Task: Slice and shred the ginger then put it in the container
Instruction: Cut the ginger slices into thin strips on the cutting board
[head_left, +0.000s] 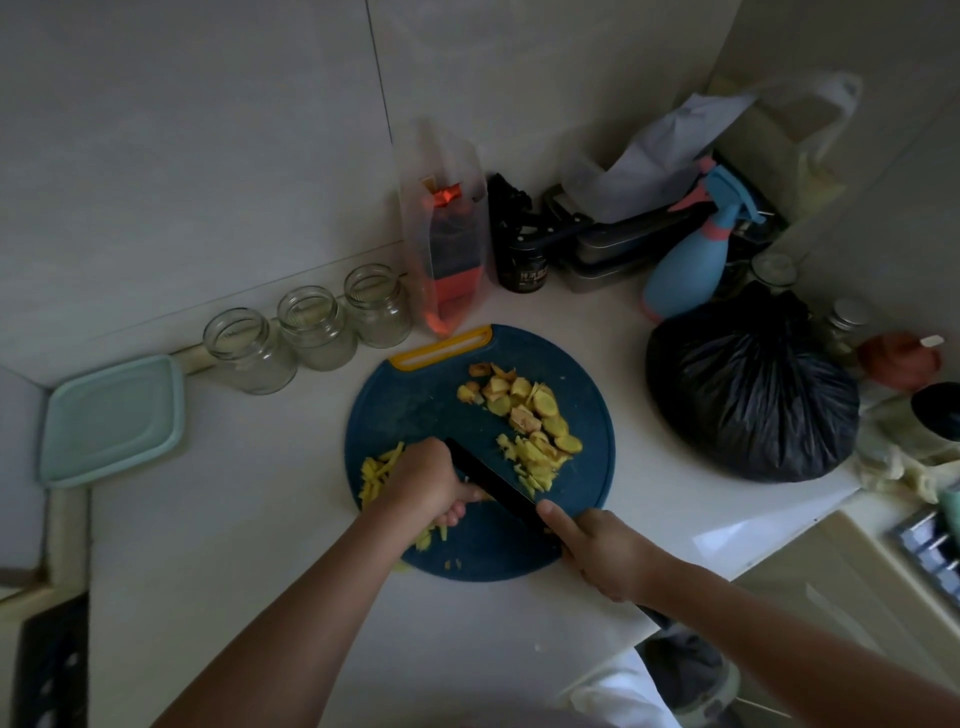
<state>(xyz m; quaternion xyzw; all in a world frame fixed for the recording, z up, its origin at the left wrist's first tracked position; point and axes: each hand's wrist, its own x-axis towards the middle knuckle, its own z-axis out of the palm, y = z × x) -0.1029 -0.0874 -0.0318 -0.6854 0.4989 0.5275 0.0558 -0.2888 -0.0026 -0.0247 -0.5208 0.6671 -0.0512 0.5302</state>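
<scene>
white counter (260, 519) runs into a tiled corner, and the round dark blue cutting board (415, 405) with its yellow handle sits in front of me. my left forearm reaches in from below, wrist bent down, and my left hand (426, 483) sits on the board with the fingers curled under in a claw, knuckles close against the side of the knife (493, 480). whatever those fingers pin is hidden beneath the hand, so i cannot tell what it holds. my right hand (597, 551) wraps tightly around the knife handle at the board's near right edge, index finger stretched forward along the spine of the black blade, which slants up and left across the board. ginger shreds (376, 475) lie just left of my left hand, and ginger slices (524, 405) are heaped on the right half, some beside the blade. the teal-lidded container (111, 421) rests far left on the counter, well apart from the board, near three empty glass jars (314, 327). a black bag (748, 389) bulges to the right.
</scene>
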